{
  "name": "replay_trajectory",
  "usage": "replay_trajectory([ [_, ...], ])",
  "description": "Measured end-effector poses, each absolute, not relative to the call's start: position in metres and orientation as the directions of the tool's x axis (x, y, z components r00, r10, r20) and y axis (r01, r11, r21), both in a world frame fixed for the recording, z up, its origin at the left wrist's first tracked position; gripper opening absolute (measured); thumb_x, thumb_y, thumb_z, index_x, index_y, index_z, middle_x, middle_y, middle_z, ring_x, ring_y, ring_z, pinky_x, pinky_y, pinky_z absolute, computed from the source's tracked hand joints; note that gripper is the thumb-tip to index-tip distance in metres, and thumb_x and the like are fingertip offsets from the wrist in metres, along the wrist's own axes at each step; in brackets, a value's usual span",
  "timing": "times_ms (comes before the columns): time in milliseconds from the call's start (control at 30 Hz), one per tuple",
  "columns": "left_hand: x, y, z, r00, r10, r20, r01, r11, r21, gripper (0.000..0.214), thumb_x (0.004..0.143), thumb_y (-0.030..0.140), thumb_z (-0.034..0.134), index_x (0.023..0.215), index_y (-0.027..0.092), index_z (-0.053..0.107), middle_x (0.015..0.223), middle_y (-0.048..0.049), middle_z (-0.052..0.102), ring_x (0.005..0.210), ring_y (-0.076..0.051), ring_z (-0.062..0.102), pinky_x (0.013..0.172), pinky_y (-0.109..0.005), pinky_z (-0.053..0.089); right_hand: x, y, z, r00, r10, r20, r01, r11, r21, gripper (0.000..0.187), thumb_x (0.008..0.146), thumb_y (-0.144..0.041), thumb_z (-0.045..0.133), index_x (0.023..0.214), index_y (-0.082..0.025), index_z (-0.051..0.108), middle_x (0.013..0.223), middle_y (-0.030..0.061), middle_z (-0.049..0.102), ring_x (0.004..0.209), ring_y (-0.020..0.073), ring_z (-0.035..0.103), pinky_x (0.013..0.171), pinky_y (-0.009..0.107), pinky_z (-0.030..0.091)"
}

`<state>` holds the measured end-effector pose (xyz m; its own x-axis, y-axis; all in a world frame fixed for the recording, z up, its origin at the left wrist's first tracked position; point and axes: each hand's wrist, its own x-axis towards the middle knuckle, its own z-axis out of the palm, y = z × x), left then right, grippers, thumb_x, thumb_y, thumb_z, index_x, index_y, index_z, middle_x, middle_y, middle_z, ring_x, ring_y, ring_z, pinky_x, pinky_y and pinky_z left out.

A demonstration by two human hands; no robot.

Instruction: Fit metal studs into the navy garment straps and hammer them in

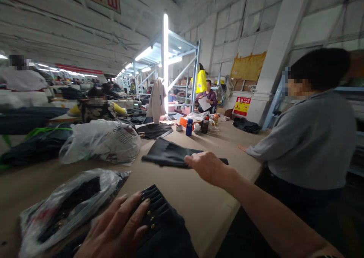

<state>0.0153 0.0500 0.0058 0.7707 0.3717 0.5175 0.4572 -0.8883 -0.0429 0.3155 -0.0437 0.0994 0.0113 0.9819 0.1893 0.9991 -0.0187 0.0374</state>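
Right hand (209,169), one of two: one flat, folded black cloth piece (167,152) is pinched between thumb and fingers over the middle of the brown tabletop (204,203); whether it is lifted clear cannot be told.
Left hand (113,224): its fingers are spread across one dark layered cloth stack (172,227), on which at least three brass-coloured studs (152,225) are seen.
Bags: two are counted, one clear plastic bag (107,178) filled with dark pieces beside the left hand, one whitish plastic bag (99,140) behind it.
Bottles: two are stood farther back, one blue bottle (189,127), one dark brown bottle (204,124).
Co-worker: at right, one person in a grey top (309,140) is seen.
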Motion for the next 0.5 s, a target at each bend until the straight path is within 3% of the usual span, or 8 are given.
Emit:
replay_trajectory([
  [33,0.013,0.037,0.019,0.736,0.313,0.600,0.442,-0.894,-0.075,0.041,0.089,0.039,0.037,0.127,0.031,0.052,0.137,-0.0025,0.043,0.128,-0.032,0.036,0.106,-0.049,0.034,0.291,-0.058,0.112,-0.169,0.970,0.177,0.982,0.151,0.112,0.025,0.087,-0.016,0.030,0.104,-0.026,0.046,0.086,0.0024,0.063,0.070,0.0161,0.056,0.059,0.030,0.033],
  [100,0.003,0.004,0.043,0.724,0.268,0.636,0.428,-0.897,-0.108,0.039,0.091,0.033,0.036,0.128,0.033,0.049,0.130,-0.0027,0.050,0.124,-0.030,0.040,0.105,-0.049,0.034,0.246,-0.088,0.129,-0.419,0.896,0.149,0.907,0.403,0.126,0.020,0.086,-0.016,0.034,0.100,-0.025,0.046,0.078,0.0003,0.060,0.060,0.0144,0.049,0.054,0.029,0.029],
  [133,-0.003,-0.013,0.053,0.758,0.302,0.578,0.426,-0.901,-0.087,0.037,0.092,0.030,0.034,0.124,0.032,0.052,0.120,-0.0035,0.057,0.117,-0.028,0.046,0.102,-0.046,0.037,0.229,-0.102,0.133,-0.486,0.863,0.138,0.874,0.480,0.071,0.016,0.086,-0.017,0.037,0.097,-0.025,0.046,0.076,-0.0007,0.060,0.058,0.0134,0.047,0.053,0.029,0.029],
  [200,-0.014,-0.040,0.070,0.840,0.448,0.306,0.453,-0.890,0.059,0.035,0.093,0.031,0.028,0.105,0.030,0.062,0.093,-0.0051,0.063,0.091,-0.022,0.057,0.088,-0.039,0.046,0.213,-0.121,0.132,-0.527,0.842,0.117,0.837,0.538,-0.100,0.009,0.086,-0.021,0.042,0.089,-0.026,0.049,0.071,-0.0026,0.060,0.055,0.0116,0.045,0.052,0.028,0.029],
  [267,-0.024,-0.053,0.082,0.845,0.533,-0.037,0.526,-0.818,0.233,0.035,0.094,0.034,0.028,0.090,0.026,0.062,0.083,-0.0054,0.062,0.075,-0.019,0.057,0.073,-0.033,0.048,0.215,-0.123,0.115,-0.472,0.880,0.060,0.829,0.466,-0.309,0.008,0.085,-0.027,0.047,0.091,-0.028,0.053,0.072,-0.0036,0.062,0.058,0.0108,0.050,0.055,0.027,0.033],
  [333,-0.033,-0.051,0.083,0.781,0.574,-0.246,0.624,-0.713,0.319,0.028,0.092,0.034,0.034,0.084,0.024,0.059,0.084,-0.0045,0.062,0.071,-0.018,0.056,0.064,-0.029,0.045,0.224,-0.111,0.085,-0.380,0.923,-0.064,0.804,0.295,-0.517,0.017,0.082,-0.034,0.054,0.098,-0.032,0.056,0.080,-0.0040,0.065,0.068,0.0110,0.055,0.061,0.026,0.037],
  [400,-0.041,-0.040,0.074,0.697,0.644,-0.316,0.717,-0.625,0.307,0.021,0.091,0.032,0.040,0.082,0.021,0.056,0.081,-0.0025,0.061,0.069,-0.017,0.056,0.060,-0.027,0.042,0.231,-0.093,0.049,-0.317,0.922,-0.223,0.728,0.086,-0.680,0.022,0.078,-0.038,0.058,0.099,-0.029,0.059,0.084,-0.0032,0.065,0.073,0.0109,0.056,0.065,0.024,0.040],
  [500,-0.047,-0.016,0.048,0.623,0.703,-0.344,0.782,-0.578,0.234,0.019,0.091,0.031,0.043,0.081,0.020,0.054,0.076,-0.0015,0.060,0.067,-0.018,0.056,0.062,-0.028,0.041,0.234,-0.068,0.003,-0.259,0.898,-0.355,0.595,-0.141,-0.792,0.023,0.080,-0.041,0.051,0.079,-0.019,0.059,0.071,-0.0027,0.057,0.064,0.0082,0.048,0.059,0.022,0.037],
])
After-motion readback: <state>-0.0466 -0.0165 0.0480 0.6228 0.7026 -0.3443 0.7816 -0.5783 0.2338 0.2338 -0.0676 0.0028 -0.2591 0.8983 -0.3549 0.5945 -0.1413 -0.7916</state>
